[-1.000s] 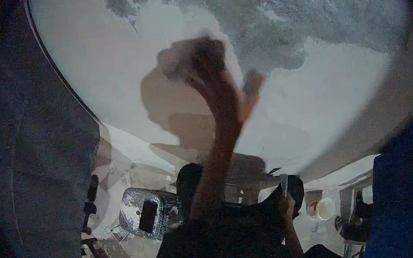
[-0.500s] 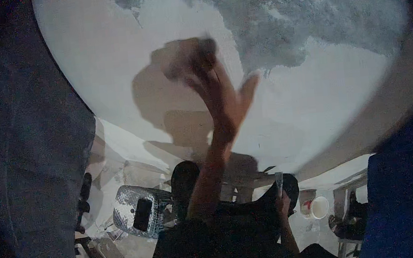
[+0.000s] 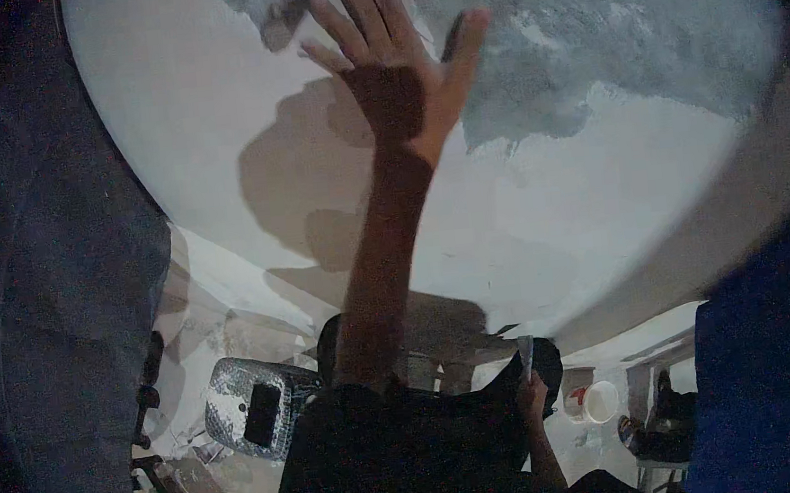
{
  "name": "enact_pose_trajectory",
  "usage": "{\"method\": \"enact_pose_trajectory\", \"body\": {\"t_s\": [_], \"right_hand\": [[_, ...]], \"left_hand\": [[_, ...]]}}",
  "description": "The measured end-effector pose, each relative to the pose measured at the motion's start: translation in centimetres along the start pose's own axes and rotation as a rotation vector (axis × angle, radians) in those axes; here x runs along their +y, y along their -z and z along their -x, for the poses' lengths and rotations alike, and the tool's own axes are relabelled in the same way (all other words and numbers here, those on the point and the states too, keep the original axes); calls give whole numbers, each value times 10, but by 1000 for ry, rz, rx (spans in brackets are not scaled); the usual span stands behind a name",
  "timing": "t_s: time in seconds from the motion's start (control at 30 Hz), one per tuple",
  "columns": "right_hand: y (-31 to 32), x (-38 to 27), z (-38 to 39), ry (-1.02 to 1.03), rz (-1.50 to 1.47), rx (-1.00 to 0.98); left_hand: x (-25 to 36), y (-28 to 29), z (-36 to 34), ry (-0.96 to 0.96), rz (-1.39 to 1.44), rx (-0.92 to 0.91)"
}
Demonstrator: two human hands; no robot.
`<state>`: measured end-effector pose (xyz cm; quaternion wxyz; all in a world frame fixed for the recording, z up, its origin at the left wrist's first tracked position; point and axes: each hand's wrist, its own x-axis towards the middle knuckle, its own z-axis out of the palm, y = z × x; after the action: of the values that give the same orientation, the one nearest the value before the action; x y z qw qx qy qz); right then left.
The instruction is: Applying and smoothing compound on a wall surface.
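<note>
My left hand (image 3: 392, 66) is raised against a large pale wall-like surface (image 3: 563, 211), back of the hand toward me. Its fingers and thumb are spread. A grey rough patch (image 3: 604, 46) covers the upper part of that surface, beside and above my thumb. A blurred dark shape (image 3: 287, 14) lies by my fingertips; I cannot make out whether it is shadow or an object. Lower down by my knee, my right hand (image 3: 532, 393) is closed round a narrow, pale, flat-bladed tool (image 3: 526, 355) pointing up. Its exact kind is unclear.
At lower left stands a spattered, boxy, metallic-looking item (image 3: 249, 408) with a dark rectangular opening. A white bucket (image 3: 602, 402) is at lower right, near a low stool (image 3: 661, 463). A dark grey panel (image 3: 46, 280) hangs left, a blue one (image 3: 769, 382) right.
My left hand has moved up along the pale surface to the grey patch's edge, its forearm reaching farther. The right hand still holds its tool, slightly shifted left in view.
</note>
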<state>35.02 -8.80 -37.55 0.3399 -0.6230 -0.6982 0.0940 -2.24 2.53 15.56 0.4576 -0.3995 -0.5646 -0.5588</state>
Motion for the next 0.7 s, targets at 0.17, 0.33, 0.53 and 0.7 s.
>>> {"method": "enact_pose_trajectory", "body": {"t_s": [0.17,0.33,0.53,0.7], "right_hand": [[9,-44,-2,-134,-236,-162],[16,-28,-5,-55,-191,-194],[-13,3,2,-74,-137,-13],[-14,10,4,-362,-241,-72]], "left_hand": [[26,35,141,37,93,-472],[58,38,164,187,220,-507],[-10,7,5,142,-31,-56],[-4,25,134,70,117,-368]]}}
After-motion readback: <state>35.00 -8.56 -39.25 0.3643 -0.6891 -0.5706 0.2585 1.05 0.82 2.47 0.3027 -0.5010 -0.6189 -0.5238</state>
